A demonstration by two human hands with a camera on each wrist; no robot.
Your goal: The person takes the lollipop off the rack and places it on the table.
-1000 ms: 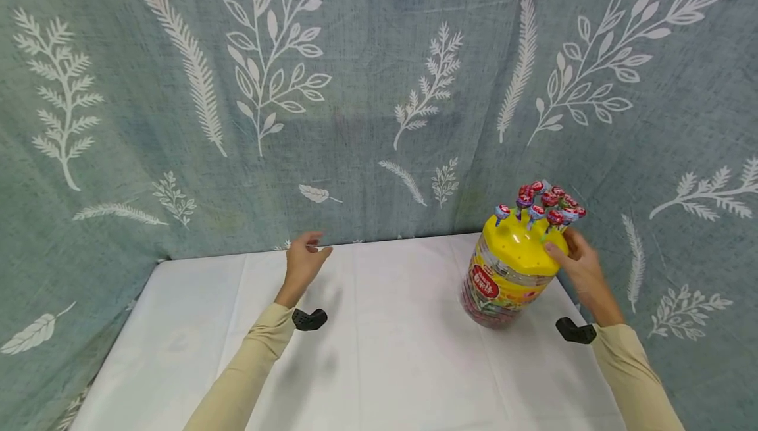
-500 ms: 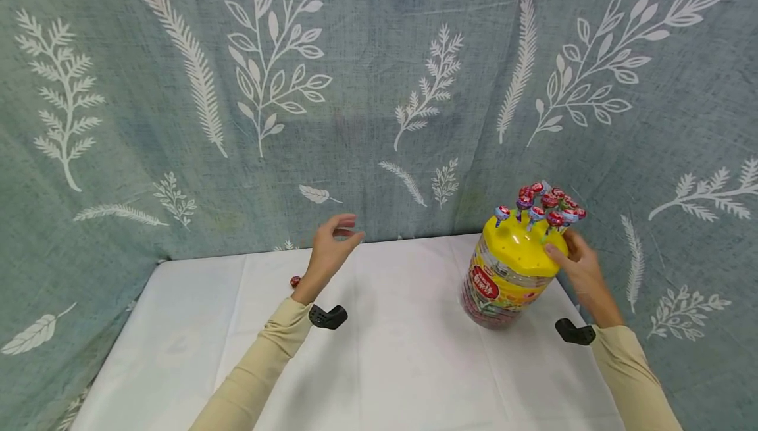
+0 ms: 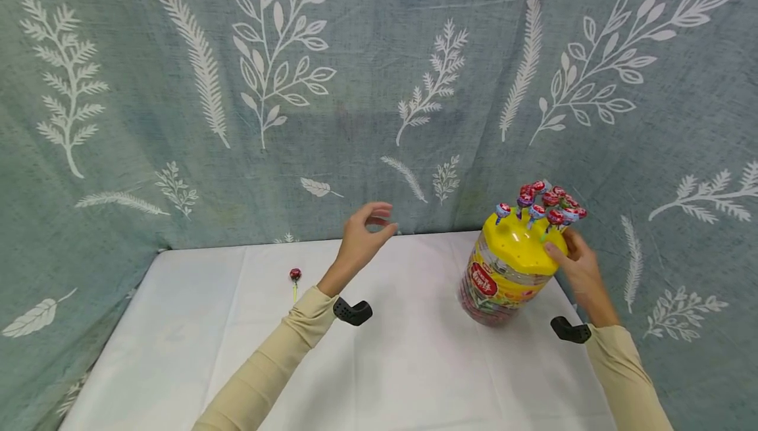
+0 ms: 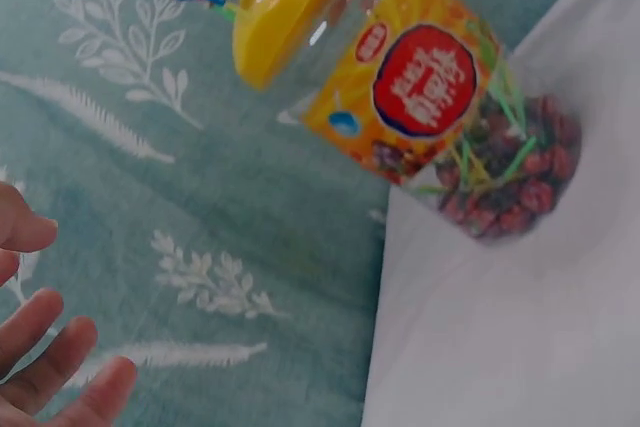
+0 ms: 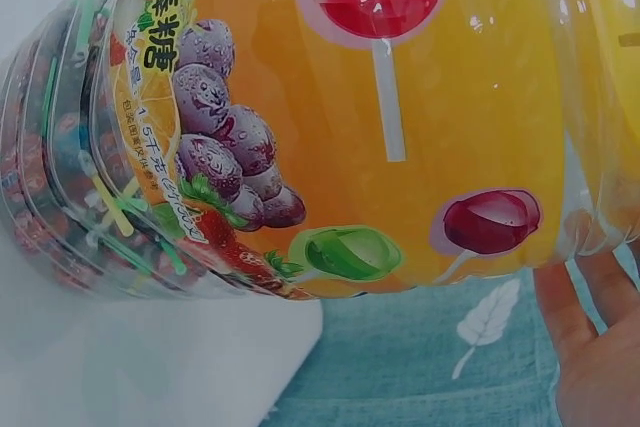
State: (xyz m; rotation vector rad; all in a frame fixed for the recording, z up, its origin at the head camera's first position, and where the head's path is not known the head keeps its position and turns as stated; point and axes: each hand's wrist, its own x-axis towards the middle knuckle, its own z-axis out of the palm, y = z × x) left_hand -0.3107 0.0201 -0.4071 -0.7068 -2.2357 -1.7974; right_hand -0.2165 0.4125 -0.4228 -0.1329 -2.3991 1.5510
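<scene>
At the right of the table stands a clear lollipop jar point(image 3: 503, 279) with a yellow lid point(image 3: 521, 247). Several wrapped lollipops point(image 3: 551, 199) stick up out of the lid's holes. My right hand point(image 3: 583, 272) grips the jar at its lid, thumb over the top edge and fingers round the far side. In the right wrist view its fingers point(image 5: 565, 317) meet the jar's shoulder. My left hand point(image 3: 360, 239) hovers over the back of the table, fingers loosely bent and nothing in them. A single red lollipop point(image 3: 295, 276) lies on the table left of that forearm.
A white cloth covers the table point(image 3: 426, 352). Close behind its back edge hangs a grey-green curtain point(image 3: 355, 122) with white leaf prints, which also runs along both sides. Through the jar's wall point(image 4: 530, 167) more lollipops show near its base.
My left hand has moved right and toward the back, uncovering the red lollipop on the table behind it. The right hand and the jar have stayed in place.
</scene>
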